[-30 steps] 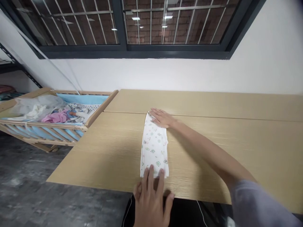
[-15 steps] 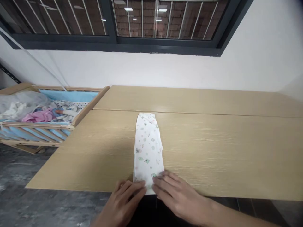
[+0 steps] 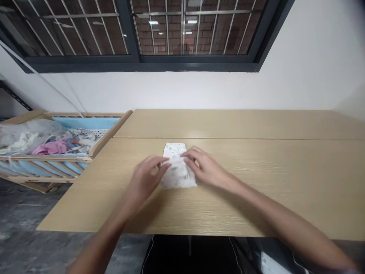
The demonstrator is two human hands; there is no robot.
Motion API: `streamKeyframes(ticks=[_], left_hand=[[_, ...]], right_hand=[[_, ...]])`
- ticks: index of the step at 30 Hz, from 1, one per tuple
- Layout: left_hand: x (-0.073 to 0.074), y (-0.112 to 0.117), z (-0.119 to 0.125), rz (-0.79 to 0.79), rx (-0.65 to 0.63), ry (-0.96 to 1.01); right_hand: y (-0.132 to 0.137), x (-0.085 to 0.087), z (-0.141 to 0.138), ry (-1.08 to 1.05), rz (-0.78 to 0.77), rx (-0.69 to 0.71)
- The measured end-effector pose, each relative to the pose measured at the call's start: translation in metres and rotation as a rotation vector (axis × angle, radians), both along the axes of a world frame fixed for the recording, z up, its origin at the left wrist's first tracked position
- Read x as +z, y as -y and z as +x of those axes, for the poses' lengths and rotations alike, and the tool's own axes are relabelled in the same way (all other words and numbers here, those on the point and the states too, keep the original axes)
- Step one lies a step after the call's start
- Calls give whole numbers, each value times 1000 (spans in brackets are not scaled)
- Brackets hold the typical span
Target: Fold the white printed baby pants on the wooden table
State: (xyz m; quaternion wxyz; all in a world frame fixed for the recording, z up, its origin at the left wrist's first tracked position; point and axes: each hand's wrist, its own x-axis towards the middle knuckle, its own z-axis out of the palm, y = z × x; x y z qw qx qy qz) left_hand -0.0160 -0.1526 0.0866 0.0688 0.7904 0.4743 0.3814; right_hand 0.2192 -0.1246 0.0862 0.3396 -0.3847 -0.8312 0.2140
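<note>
The left hand (image 3: 145, 176) closes thumb and fingers in a pinch on the left corner of a folded edge of the white printed cloth (image 3: 179, 178). The right hand (image 3: 205, 167) pinches the opposite corner of the same edge; its fingers are curled. The cloth lies between the two hands on the tabletop (image 3: 256, 186). The held edge spans from one set of fingertips to the other. A single printed section extends beyond the fingertips, away from the person; the doubled section extends from them toward the person. Motion blur hides whether the upper layer rests flat. To the left of the left hand and farther out stands a wooden crib (image 3: 110, 134), containing a pink cloth (image 3: 51, 147) and other fabrics. Beyond both hands, a wall (image 3: 182, 91) carries a dark-framed window (image 3: 196, 67).
</note>
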Motion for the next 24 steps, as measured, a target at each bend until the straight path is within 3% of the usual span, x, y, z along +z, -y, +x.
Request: streamKeyframes(ticks=[3,6,8,10,13,16,18,20,22,24], left_hand=[[6,-64,8,-126,80,-65],[-6,-117,16,-229,143,-226],[-16,-141,21,-265,189,-292],[-24,-151,26,-277,231,-334],[-30,-131,35,-227,285,-389],[-40,-73,44,-164,295,-454],[-53,-28,50,-124,270,-559],[-67,9,55,-98,262,-591],[-80,31,59,-129,251,-605],[-89,39,60,-183,240,-621]], right_hand=[[-66,-14,-7,-72,-37,-103],[-119,-35,-17,-21,-120,-205],[-142,-49,-23,49,-138,-254],[-154,-60,-28,93,-136,-266],[-154,-67,-28,103,-96,-280],[-133,-60,-27,128,78,-227],[-110,-52,-28,196,176,-28],[-85,-46,-32,276,174,255],[-63,-46,-38,323,121,500],[-51,-53,-43,339,67,649]])
